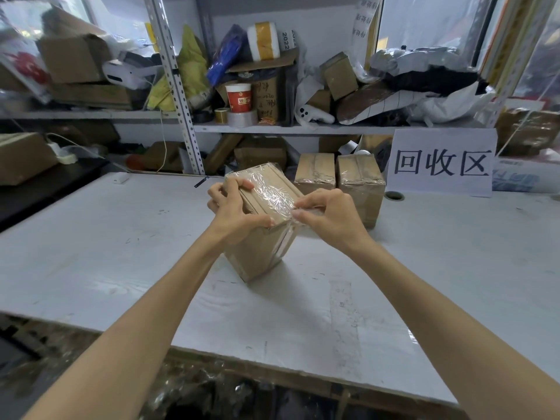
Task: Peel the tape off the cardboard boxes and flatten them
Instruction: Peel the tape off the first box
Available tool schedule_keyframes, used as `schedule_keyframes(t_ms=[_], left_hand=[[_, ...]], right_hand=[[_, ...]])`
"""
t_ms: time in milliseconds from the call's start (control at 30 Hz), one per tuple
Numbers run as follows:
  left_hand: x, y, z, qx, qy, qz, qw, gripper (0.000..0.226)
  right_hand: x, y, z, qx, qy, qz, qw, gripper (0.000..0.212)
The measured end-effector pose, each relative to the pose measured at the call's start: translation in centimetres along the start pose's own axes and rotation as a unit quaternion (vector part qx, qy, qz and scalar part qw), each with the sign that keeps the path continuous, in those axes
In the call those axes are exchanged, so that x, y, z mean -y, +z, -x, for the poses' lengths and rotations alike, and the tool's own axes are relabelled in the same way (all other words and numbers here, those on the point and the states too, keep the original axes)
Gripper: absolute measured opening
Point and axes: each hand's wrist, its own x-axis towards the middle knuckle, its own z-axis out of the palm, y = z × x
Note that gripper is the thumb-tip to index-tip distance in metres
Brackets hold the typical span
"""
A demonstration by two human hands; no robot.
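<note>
The left hand [235, 204] grips the box [260, 253] on the desk [121, 237] while the right hand [328, 215] pinches the tape [274, 194], best pulled low and slowly.

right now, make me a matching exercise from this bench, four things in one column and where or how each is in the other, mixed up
Things
1. left hand
2. right hand
3. red cup
4. white sign

Places or states
A. stands on the shelf
B. fingers pinch the clear tape at the box's near corner
C. grips the top left edge of the box
D. stands at the back right of the table

Pairs: 1-C, 2-B, 3-A, 4-D
</note>
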Motion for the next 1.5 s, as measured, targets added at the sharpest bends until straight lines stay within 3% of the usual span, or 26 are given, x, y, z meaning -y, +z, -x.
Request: schedule_keyframes(t_ms=[167, 433, 533, 733, 900, 1100, 1200, 1500], left_hand=[[0.5, -0.2, 0.5, -0.011, -0.002, -0.009, 1.0, 0.079], [-1.6, 0.6, -0.1, 0.012, 0.03, -0.037, 0.999, 0.074], [-2.3, 1.1, -0.5, 0.026, 0.028, -0.058, 0.998, 0.079], [-2.4, 1.2, -0.2, 0.019, 0.028, -0.073, 0.997, 0.076], [-2.3, 1.0, 0.0, 0.005, 0.016, -0.071, 0.997, 0.076], [-2.3, 1.3, 0.0, 0.005, 0.009, -0.081, 0.997, 0.077], [-2.2, 1.2, -0.1, 0.008, 0.011, -0.083, 0.996, 0.077], [-2.2, 1.3, 0.2, 0.005, 0.023, -0.079, 0.997, 0.074]], right_hand=[[1.1, 1.6, -0.3, -0.038, 0.006, 0.09, 0.995, 0.038], [1.4, -0.9, -1.9, 0.061, 0.068, 0.128, 0.988, 0.021], [1.1, -0.9, -1.1, 0.033, 0.04, 0.142, 0.989, 0.015], [0.6, 0.0, -0.4, -0.025, -0.029, 0.2, 0.979, 0.026], [0.6, 0.2, 0.2, -0.055, -0.074, 0.167, 0.982, 0.014], [0.4, 0.1, -0.4, -0.016, -0.106, 0.236, 0.966, 0.021], [0.2, 0.6, -0.3, 0.001, -0.135, 0.291, 0.947, 0.012], [0.3, 1.0, -0.2, -0.047, -0.051, 0.243, 0.968, 0.014]])
